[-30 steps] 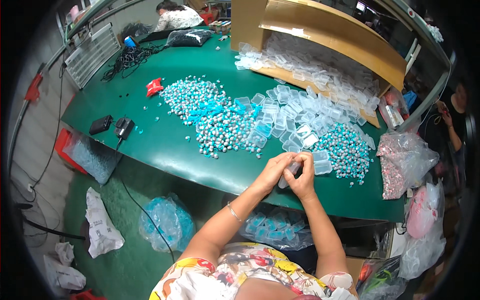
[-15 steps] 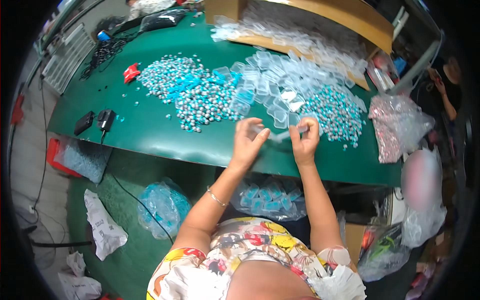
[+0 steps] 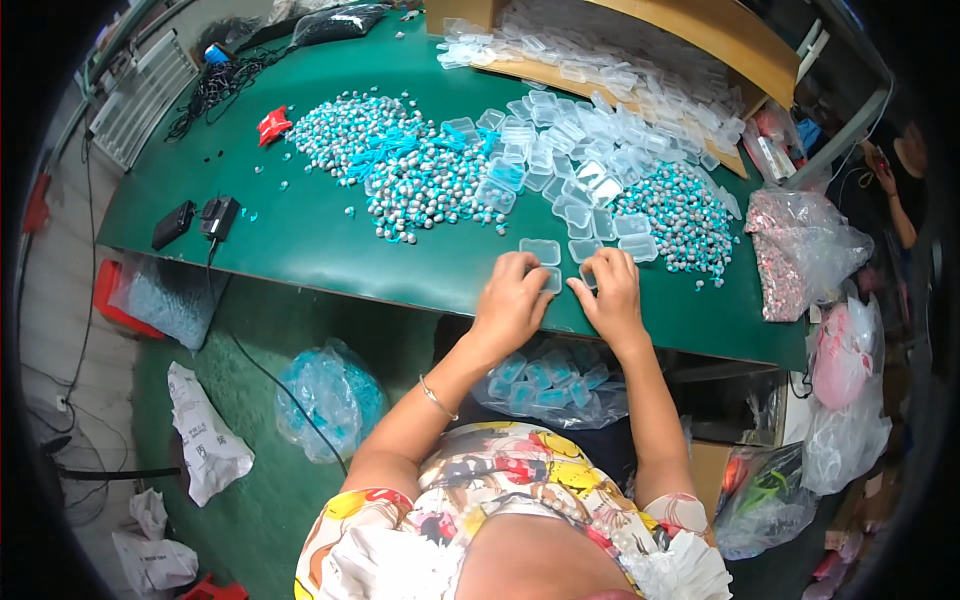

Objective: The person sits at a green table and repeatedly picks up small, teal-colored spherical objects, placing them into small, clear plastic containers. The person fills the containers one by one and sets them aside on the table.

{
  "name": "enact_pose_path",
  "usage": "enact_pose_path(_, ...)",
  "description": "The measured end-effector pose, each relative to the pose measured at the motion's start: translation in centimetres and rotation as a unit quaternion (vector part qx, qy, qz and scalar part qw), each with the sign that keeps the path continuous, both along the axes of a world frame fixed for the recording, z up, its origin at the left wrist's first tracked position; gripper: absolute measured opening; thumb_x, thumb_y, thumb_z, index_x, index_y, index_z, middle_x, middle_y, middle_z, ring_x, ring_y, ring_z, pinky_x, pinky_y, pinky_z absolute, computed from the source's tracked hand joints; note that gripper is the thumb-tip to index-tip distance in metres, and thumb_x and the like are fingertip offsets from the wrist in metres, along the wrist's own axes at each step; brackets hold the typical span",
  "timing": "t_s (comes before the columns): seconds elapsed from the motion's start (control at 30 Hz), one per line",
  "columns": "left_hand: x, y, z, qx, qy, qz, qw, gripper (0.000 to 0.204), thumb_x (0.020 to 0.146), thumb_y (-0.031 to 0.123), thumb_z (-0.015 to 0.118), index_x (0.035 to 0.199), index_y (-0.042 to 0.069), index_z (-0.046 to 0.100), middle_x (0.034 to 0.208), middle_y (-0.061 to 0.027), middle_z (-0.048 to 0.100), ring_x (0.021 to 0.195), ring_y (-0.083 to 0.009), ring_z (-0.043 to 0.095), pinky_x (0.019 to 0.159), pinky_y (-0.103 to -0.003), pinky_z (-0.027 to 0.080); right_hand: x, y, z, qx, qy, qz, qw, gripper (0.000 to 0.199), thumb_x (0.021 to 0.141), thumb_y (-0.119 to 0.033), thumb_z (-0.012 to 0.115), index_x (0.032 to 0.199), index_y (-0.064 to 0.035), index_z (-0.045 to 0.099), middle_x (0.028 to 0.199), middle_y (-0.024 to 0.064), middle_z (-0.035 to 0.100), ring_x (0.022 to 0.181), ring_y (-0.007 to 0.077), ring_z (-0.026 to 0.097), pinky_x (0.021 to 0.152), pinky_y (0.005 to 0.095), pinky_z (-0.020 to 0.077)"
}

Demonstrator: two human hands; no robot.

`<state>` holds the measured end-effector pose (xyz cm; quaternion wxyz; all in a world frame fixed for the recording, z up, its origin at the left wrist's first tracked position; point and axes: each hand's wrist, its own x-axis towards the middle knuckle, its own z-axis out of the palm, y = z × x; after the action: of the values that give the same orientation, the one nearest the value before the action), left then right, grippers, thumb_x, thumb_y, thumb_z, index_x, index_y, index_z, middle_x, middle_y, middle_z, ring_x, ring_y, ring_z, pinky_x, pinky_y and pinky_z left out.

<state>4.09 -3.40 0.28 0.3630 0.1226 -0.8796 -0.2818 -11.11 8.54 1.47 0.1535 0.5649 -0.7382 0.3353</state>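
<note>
My left hand (image 3: 513,300) is near the front edge of the green table, fingers bent and closed on a small clear plastic box (image 3: 551,283) lying flat. To its right, my right hand (image 3: 612,302) has its thumb and fingers closed on another clear box (image 3: 587,281), partly hidden under the fingertips. Just beyond the hands sit more clear boxes, one (image 3: 540,248) past the left fingers and one (image 3: 584,249) past the right. A heap of grey-and-blue small pieces (image 3: 425,195) spreads at left, with thin blue strips on it. A second such heap (image 3: 678,225) lies at right.
A big pile of clear boxes (image 3: 560,130) covers the far middle of the green table (image 3: 300,245). Bags of pink pieces (image 3: 785,260) stand at right. Two black adapters (image 3: 214,216) with a cable lie at left. Below the front edge, an opened bag holds filled boxes (image 3: 545,380).
Both hands have lowered to the tabletop; the clear plastic they held raised between them now shows as boxes on the table. More boxes lie beyond the fingers. The view has shifted slightly.
</note>
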Motion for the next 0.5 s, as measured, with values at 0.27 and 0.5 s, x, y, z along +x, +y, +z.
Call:
enact_pose_path(0.27, -1.3, -6.0, 0.4, -0.058, -0.039, 0.159, 0.985, 0.023, 0.080, 0.016, 0.074, 0.101, 0.009, 0.068, 0.096, -0.0124, 0.065, 0.095, -0.0327, 0.061, 0.078, -0.045, 0.048, -0.1, 0.8, -0.3, 0.031, 0.004, -0.030, 0.999, 0.023, 0.076, -0.018, 0.080, 0.086, -0.0082, 0.062, 0.097, 0.0079, 0.056, 0.094, 0.0289, 0.057, 0.081, 0.0423, 0.0419)
enact_pose_path(0.5, -1.9, -7.2, -0.2, -0.073, -0.075, 0.168, 0.980, 0.013, 0.081, 0.012, 0.074, 0.092, 0.008, 0.067, 0.087, -0.0127, 0.065, 0.081, -0.0344, 0.065, 0.069, -0.046, 0.050, 0.1, 0.9, 0.1, 0.055, 0.004, -0.056, 0.997, 0.022, 0.077, -0.020, 0.080, 0.087, -0.0092, 0.064, 0.096, 0.0067, 0.056, 0.093, 0.0279, 0.057, 0.080, 0.0422, 0.0416)
